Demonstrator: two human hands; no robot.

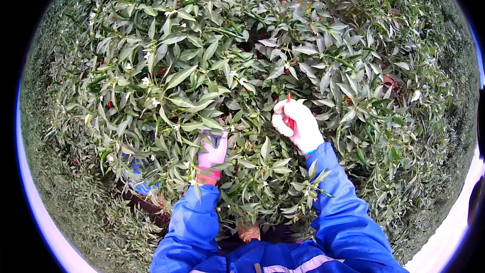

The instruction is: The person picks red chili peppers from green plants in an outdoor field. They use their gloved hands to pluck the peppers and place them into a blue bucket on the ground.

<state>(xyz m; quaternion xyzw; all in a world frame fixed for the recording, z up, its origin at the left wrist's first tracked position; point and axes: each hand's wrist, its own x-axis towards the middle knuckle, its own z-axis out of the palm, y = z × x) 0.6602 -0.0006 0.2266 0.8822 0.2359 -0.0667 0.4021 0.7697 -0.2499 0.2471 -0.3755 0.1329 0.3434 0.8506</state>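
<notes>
In the head view, your gloved right hand (pixel 300 124) is closing its fingers around a red pepper (pixel 289 122), which is pointing its tip toward the far side, just right of the scene's middle. Your gloved left hand (pixel 213 155) is sitting among the leaves (pixel 182 77), nearer and to the left, and since they are covering its fingers, I cannot tell whether it is gripping anything. White flowers (pixel 155 102) are showing farther left, while a blue thing (pixel 143 188) is peeking through at near left.
</notes>
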